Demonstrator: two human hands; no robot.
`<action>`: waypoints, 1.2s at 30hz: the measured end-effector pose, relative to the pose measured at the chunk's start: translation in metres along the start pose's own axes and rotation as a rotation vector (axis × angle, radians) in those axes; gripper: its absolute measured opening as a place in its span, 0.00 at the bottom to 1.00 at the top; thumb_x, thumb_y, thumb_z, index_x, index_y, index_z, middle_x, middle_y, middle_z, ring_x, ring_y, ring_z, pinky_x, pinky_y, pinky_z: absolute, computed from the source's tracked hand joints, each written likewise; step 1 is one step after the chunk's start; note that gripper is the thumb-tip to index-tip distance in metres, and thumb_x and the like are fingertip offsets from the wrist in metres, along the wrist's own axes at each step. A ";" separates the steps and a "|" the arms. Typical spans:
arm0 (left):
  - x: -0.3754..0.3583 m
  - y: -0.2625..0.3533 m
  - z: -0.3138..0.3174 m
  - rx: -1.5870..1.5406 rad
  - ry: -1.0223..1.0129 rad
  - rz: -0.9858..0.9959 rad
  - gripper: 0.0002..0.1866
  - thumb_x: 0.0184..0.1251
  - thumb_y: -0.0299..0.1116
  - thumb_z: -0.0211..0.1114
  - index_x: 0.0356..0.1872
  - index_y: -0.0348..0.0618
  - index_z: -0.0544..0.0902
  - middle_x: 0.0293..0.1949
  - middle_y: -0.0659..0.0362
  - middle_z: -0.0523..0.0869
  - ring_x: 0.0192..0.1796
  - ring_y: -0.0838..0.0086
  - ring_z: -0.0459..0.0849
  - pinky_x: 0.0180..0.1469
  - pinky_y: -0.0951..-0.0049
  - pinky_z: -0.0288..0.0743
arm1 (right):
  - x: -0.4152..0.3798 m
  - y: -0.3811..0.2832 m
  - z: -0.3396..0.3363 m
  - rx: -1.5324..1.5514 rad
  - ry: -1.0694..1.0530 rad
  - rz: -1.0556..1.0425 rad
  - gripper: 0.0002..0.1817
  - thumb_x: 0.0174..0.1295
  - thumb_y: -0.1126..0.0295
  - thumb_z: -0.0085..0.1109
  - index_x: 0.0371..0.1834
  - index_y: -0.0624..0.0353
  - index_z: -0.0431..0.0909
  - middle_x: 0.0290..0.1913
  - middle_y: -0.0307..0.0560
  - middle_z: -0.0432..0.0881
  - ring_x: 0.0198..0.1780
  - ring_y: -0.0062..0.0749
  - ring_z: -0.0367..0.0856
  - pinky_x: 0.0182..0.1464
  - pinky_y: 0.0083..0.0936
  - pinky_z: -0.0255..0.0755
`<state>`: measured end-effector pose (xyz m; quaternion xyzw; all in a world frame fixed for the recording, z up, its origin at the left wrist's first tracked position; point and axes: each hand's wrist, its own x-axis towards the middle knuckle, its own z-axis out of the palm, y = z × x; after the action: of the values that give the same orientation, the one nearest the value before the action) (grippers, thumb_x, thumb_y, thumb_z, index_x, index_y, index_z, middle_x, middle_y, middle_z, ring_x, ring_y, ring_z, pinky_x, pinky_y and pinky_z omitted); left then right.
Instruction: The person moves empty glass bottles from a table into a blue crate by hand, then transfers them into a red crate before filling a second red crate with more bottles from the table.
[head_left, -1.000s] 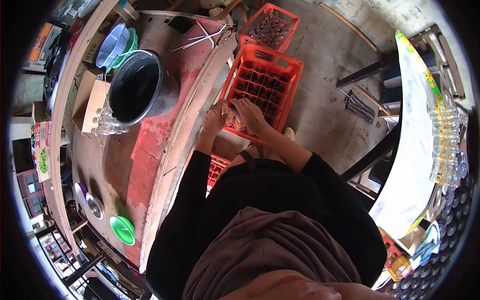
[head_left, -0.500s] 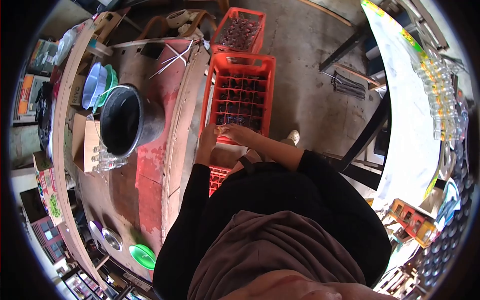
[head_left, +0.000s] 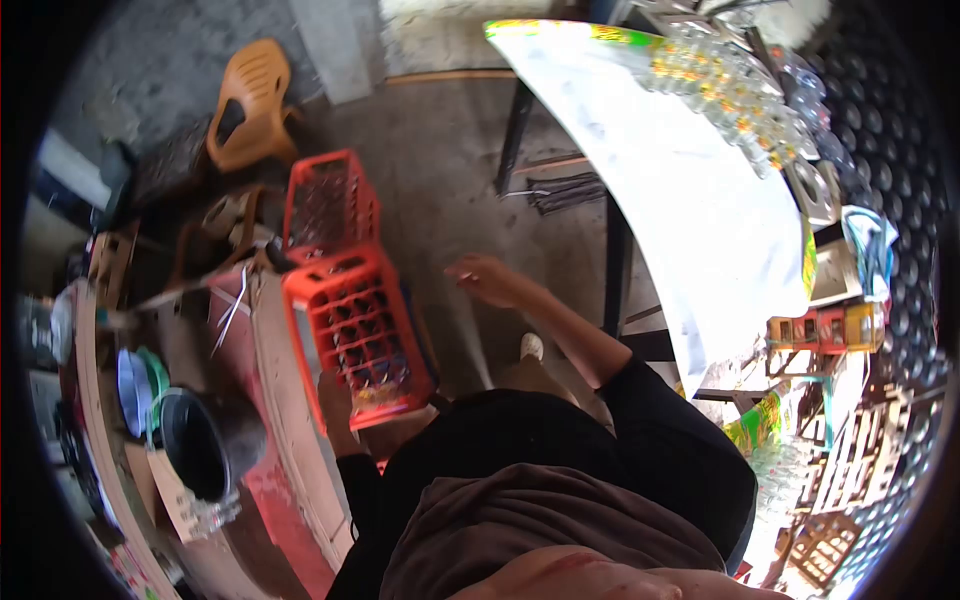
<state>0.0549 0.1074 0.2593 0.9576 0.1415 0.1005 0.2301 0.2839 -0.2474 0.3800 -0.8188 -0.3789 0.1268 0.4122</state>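
Two red crates (head_left: pixel 360 335); left hand (head_left: pixel 335 405) grips nearer one, right hand (head_left: pixel 482 280) open, empty.

Your clothing, seen from above — dark top, bare hands.

You wear a black long-sleeved top; the sleeve on your right arm ends at the wrist, leaving your right hand (head_left: pixel 484 279) bare, with no glove. Your left hand (head_left: pixel 335 400) is blurred — it looks bare too. A brownish-grey fabric, perhaps a scarf or hood, drapes in folds over your chest. A pale shoe (head_left: pixel 531 346) shows below.
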 end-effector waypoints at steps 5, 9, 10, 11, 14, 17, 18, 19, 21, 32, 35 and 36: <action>0.077 0.105 0.003 -0.158 -0.011 0.002 0.17 0.54 0.27 0.62 0.47 0.37 0.75 0.45 0.48 0.78 0.49 0.55 0.77 0.52 0.62 0.70 | -0.056 0.047 -0.179 0.275 0.388 -0.164 0.17 0.59 0.74 0.56 0.52 0.62 0.73 0.45 0.48 0.79 0.43 0.30 0.79 0.46 0.24 0.73; 0.130 0.226 0.004 -0.251 -0.104 0.070 0.16 0.55 0.26 0.61 0.46 0.36 0.75 0.45 0.46 0.78 0.49 0.56 0.77 0.50 0.63 0.71 | -0.102 0.078 -0.309 -0.150 0.603 0.126 0.13 0.57 0.75 0.58 0.46 0.64 0.76 0.44 0.49 0.80 0.41 0.33 0.83 0.43 0.25 0.76; 0.141 0.239 0.021 -0.253 -0.072 0.189 0.16 0.56 0.26 0.61 0.46 0.36 0.75 0.45 0.46 0.78 0.48 0.56 0.78 0.50 0.63 0.71 | -0.111 0.082 -0.338 -0.280 0.659 0.244 0.13 0.57 0.74 0.59 0.46 0.62 0.77 0.44 0.50 0.80 0.40 0.33 0.83 0.42 0.25 0.76; 0.151 0.252 0.035 -0.253 -0.042 0.307 0.15 0.56 0.27 0.61 0.46 0.35 0.75 0.44 0.46 0.79 0.48 0.56 0.78 0.49 0.62 0.72 | -0.124 0.102 -0.366 -0.322 0.709 0.215 0.13 0.57 0.73 0.59 0.46 0.60 0.78 0.44 0.50 0.80 0.39 0.34 0.82 0.41 0.26 0.76; 0.172 0.303 0.069 -0.319 -0.130 0.415 0.15 0.57 0.28 0.62 0.46 0.36 0.76 0.44 0.47 0.79 0.47 0.54 0.78 0.49 0.61 0.72 | -0.156 0.152 -0.448 -0.468 0.842 0.263 0.12 0.55 0.73 0.60 0.44 0.62 0.78 0.42 0.51 0.80 0.38 0.36 0.82 0.40 0.27 0.75; 0.174 0.354 0.088 -0.331 -0.248 0.468 0.15 0.57 0.29 0.62 0.46 0.37 0.76 0.43 0.46 0.79 0.48 0.52 0.78 0.50 0.61 0.72 | -0.189 0.213 -0.532 -0.726 1.043 0.331 0.15 0.51 0.70 0.64 0.42 0.61 0.78 0.41 0.57 0.77 0.36 0.44 0.80 0.40 0.33 0.74; 0.174 0.366 0.095 -0.327 -0.244 0.474 0.15 0.57 0.29 0.62 0.46 0.37 0.76 0.43 0.46 0.79 0.48 0.52 0.78 0.50 0.61 0.72 | -0.195 0.209 -0.553 -0.710 1.095 0.455 0.14 0.51 0.71 0.63 0.42 0.61 0.78 0.42 0.57 0.76 0.40 0.46 0.79 0.44 0.34 0.73; 0.173 0.376 0.101 -0.319 -0.257 0.496 0.15 0.57 0.30 0.62 0.46 0.37 0.76 0.44 0.46 0.79 0.48 0.52 0.78 0.50 0.61 0.72 | -0.208 0.223 -0.581 -0.861 1.134 0.411 0.16 0.51 0.70 0.63 0.43 0.61 0.78 0.43 0.58 0.76 0.44 0.48 0.77 0.48 0.36 0.71; 0.174 0.391 0.109 -0.303 -0.273 0.519 0.15 0.57 0.30 0.62 0.46 0.38 0.76 0.44 0.46 0.79 0.48 0.51 0.77 0.50 0.61 0.71 | -0.230 0.223 -0.619 -1.082 1.269 0.512 0.18 0.51 0.68 0.63 0.46 0.60 0.77 0.48 0.59 0.74 0.52 0.50 0.72 0.55 0.38 0.67; 0.190 0.399 0.134 -0.230 -0.439 0.358 0.16 0.58 0.32 0.61 0.46 0.37 0.76 0.44 0.46 0.79 0.49 0.53 0.78 0.51 0.61 0.71 | -0.283 0.256 -0.699 -1.176 0.979 1.168 0.34 0.58 0.42 0.50 0.66 0.40 0.57 0.63 0.51 0.63 0.60 0.50 0.67 0.55 0.47 0.66; 0.192 0.413 0.133 -0.230 -0.452 0.361 0.16 0.58 0.32 0.61 0.47 0.38 0.76 0.44 0.46 0.79 0.49 0.53 0.78 0.51 0.61 0.71 | -0.295 0.277 -0.709 -1.295 0.788 1.073 0.32 0.58 0.44 0.51 0.63 0.44 0.60 0.55 0.52 0.73 0.53 0.48 0.74 0.49 0.43 0.71; 0.191 0.418 0.132 -0.233 -0.459 0.350 0.16 0.58 0.32 0.61 0.47 0.38 0.76 0.44 0.46 0.79 0.49 0.53 0.78 0.51 0.61 0.71 | -0.295 0.273 -0.704 -1.393 0.819 0.948 0.28 0.58 0.47 0.54 0.58 0.47 0.64 0.43 0.51 0.80 0.45 0.46 0.79 0.42 0.40 0.74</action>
<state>0.3624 -0.2435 0.3639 0.9322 -0.0936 -0.0645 0.3436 0.5905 -0.9708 0.5806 -0.9311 0.1785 -0.2723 -0.1643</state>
